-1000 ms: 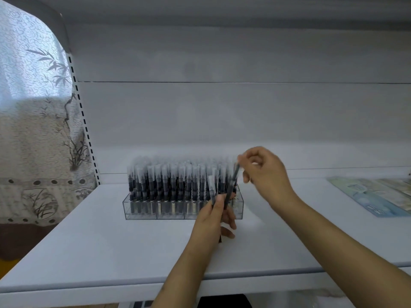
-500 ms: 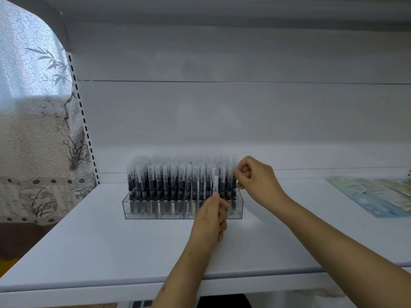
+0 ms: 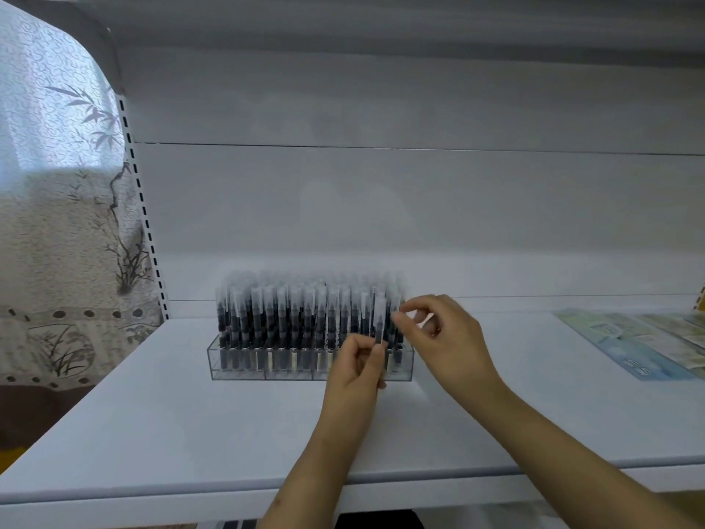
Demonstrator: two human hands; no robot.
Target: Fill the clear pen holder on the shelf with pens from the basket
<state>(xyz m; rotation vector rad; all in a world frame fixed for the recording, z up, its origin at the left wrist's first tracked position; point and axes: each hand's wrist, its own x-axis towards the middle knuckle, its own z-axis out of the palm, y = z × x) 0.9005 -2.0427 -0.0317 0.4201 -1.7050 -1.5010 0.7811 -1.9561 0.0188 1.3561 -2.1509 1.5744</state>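
The clear pen holder (image 3: 267,370) stands at the back of the white shelf (image 3: 152,421), packed with several rows of upright black pens (image 3: 290,318) with frosted caps. My left hand (image 3: 356,376) is in front of the holder's right part and pinches one pen (image 3: 379,322) upright, cap on top. My right hand (image 3: 442,337) is at the holder's right end, its curled thumb and forefinger meeting on the cap of a pen (image 3: 398,337) that stands in the end row. The basket is out of view.
Flat printed sheets (image 3: 648,345) lie on the shelf at the far right. A slotted white upright (image 3: 147,231) and a patterned curtain (image 3: 57,223) border the left side. The shelf's front edge (image 3: 190,486) runs below my forearms.
My right hand lowered its pen into the holder's right end and stays at its cap. My left hand rose slightly, keeping its pen upright near the holder.
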